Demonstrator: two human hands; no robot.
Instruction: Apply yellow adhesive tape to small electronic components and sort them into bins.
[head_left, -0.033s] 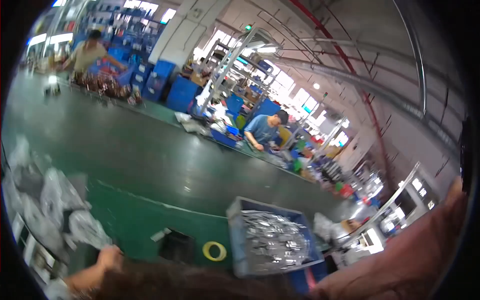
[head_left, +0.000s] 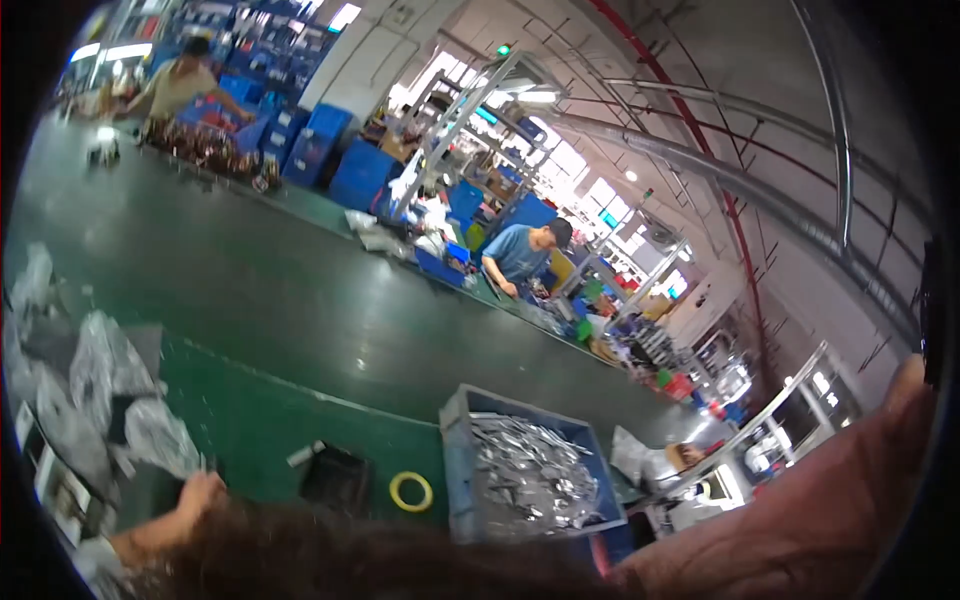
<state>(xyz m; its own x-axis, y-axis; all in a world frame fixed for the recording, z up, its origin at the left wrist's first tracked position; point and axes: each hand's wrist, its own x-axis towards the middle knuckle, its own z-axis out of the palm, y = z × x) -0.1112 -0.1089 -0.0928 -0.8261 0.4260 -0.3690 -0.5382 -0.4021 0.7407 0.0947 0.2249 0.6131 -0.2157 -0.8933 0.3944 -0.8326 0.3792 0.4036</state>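
Note:
My left hand (head_left: 201, 493) is low at the left, by the bench's near edge, its fingers curled. A small dark thing shows at the fingertips, too blurred to name. Crumpled clear plastic bags (head_left: 162, 437) lie just beyond it. My right arm, in a reddish-brown sleeve, rises along the right side. Only a bit of my right hand (head_left: 909, 384) shows at the right rim, its fingers hidden. Between the arms stand a black tray (head_left: 336, 478), a yellow tape roll (head_left: 411, 491) and a blue-grey bin (head_left: 457, 470) full of shiny metal-coloured parts (head_left: 535, 470).
A dark green conveyor belt (head_left: 330, 320) runs slantwise beyond the green bench top (head_left: 250, 410). Across it, a person in a blue shirt (head_left: 518, 255) bends over work. Another person (head_left: 180, 88) stands far left by copper-coloured parts (head_left: 205, 150). Blue bins (head_left: 362, 175) line the far side.
The view has turned slightly, so the bin, tape roll and tray appear a little farther left and higher. My left hand keeps its place beside the bags.

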